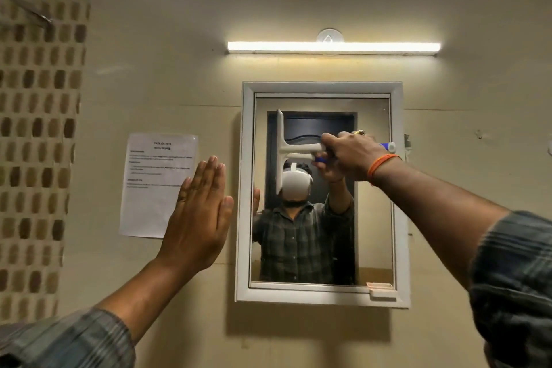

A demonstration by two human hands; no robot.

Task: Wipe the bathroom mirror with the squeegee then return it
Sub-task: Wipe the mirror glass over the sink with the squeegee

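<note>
Here the right hand (348, 155) grips the squeegee (288, 149) by its handle, fingers curled round the shaft and knuckles turned toward the camera. The white neck of the handle juts out to the left of the fingers, and the blue-tipped end pokes out to the right, past the wrist side of the hand. The blade stands upright, on end, against the upper left part of the mirror (373, 218); whether its edge actually touches the glass cannot be told. A ring sits on one finger, and an orange thread band (380, 166) circles the wrist.

The left hand (200, 209) is raised with fingers straight and close together, palm toward the wall, just beside the mirror's white frame (243, 188) and holding nothing. Whether it touches the wall is unclear. Behind it, a printed sheet (155, 176) is stuck to the wall. A lit tube light (333, 47) runs above the mirror. Mosaic tiles (35, 128) cover the wall at far left.
</note>
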